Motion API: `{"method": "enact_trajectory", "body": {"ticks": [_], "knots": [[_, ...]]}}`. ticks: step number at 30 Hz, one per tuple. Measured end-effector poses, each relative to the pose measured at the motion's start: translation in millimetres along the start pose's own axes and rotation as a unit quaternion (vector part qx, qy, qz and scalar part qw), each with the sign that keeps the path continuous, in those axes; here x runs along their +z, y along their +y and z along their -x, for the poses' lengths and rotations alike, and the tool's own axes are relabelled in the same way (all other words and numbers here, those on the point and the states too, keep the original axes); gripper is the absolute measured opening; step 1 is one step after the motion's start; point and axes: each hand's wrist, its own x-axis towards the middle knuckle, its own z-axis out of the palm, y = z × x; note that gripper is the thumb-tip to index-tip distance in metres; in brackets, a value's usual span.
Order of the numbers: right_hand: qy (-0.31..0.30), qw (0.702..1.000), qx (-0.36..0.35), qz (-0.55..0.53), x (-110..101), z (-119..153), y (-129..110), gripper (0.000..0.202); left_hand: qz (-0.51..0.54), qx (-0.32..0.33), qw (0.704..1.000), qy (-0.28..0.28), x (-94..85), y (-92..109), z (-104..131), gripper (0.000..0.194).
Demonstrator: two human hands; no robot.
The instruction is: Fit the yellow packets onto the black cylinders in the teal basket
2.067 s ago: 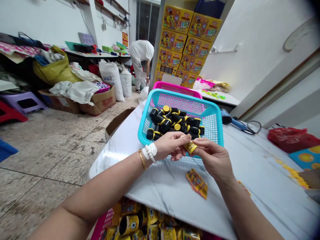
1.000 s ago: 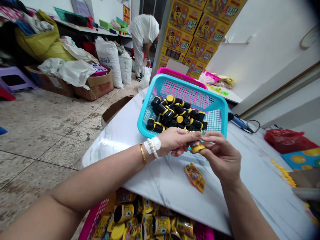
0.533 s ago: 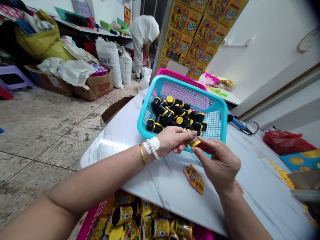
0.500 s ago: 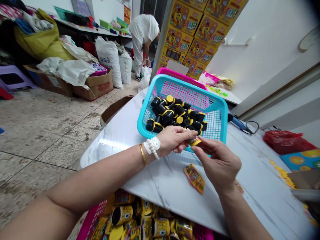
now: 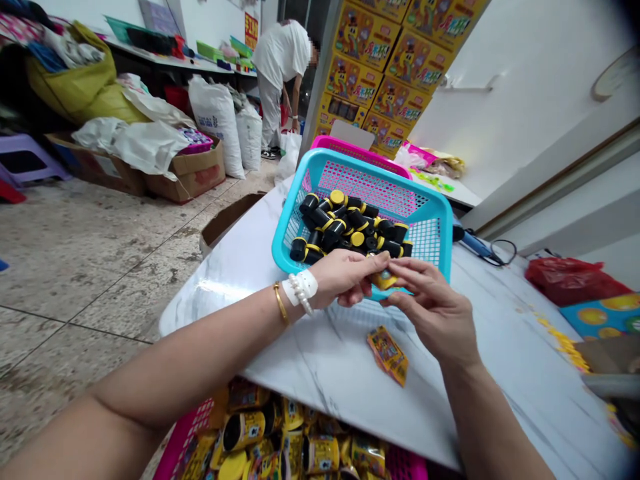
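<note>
Just over the near rim of a blue plastic basket (image 5: 283, 247), my left hand (image 5: 345, 277) pinches a small yellow printed wrapper (image 5: 385, 280). Fingertips of my right hand (image 5: 435, 307) close around the other end of it. Whether a container is inside the wrapper is hidden by my fingers. Many black containers with yellow lids (image 5: 334, 232) lie heaped in the basket. Flat on the white table (image 5: 310, 353), below my hands, lies an orange-yellow printed sleeve (image 5: 389, 355).
Below the table edge, a magenta basket (image 5: 175, 440) holds yellow-wrapped containers (image 5: 320, 453). A pink basket (image 5: 365, 157) stands behind the blue one. Yellow cartons (image 5: 365, 40) are stacked at the back. A person (image 5: 283, 60) bends beside white sacks (image 5: 215, 120). A blue tool (image 5: 477, 245) lies right.
The wrapper has turned and shifted slightly left in my hands. My right fingers have straightened a little around it. The view has moved slightly, and the person behind has shifted.
</note>
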Motion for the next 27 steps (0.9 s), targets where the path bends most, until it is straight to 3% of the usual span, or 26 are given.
{"method": "enact_trajectory", "body": {"ticks": [2,5,8,11,16,20,24,27], "knots": [[0.002,0.999,-0.037,0.011,-3,0,1,0.02,0.003,-0.029,0.999,-0.026,-0.7,-2,-1,0.059],[0.011,0.998,-0.063,0.006,-3,1,0,0.023,0.015,-0.044,0.998,-0.051,-0.6,-7,-3,0.055],[-0.011,0.996,-0.073,0.041,-1,2,-2,0.032,0.009,-0.038,0.999,-0.025,1.6,-8,-2,0.056],[-0.008,0.991,-0.099,0.085,-1,3,-3,0.028,0.014,-0.041,0.999,-0.013,3.2,-5,0,0.061],[0.037,0.989,-0.125,0.072,-3,2,-5,0.023,0.054,-0.05,0.993,-0.096,-0.4,1,2,0.053],[0.008,0.985,-0.136,0.102,-4,3,-6,0.023,0.042,-0.073,0.992,-0.091,-0.7,-1,2,0.053],[0.019,0.979,-0.178,0.098,-9,2,-12,0.025,0.01,-0.079,0.99,-0.114,0.7,2,6,0.055],[0.001,0.98,-0.178,0.092,-12,8,-28,0.029,-0.043,-0.05,0.995,-0.075,-2.5,8,7,0.057]]}}
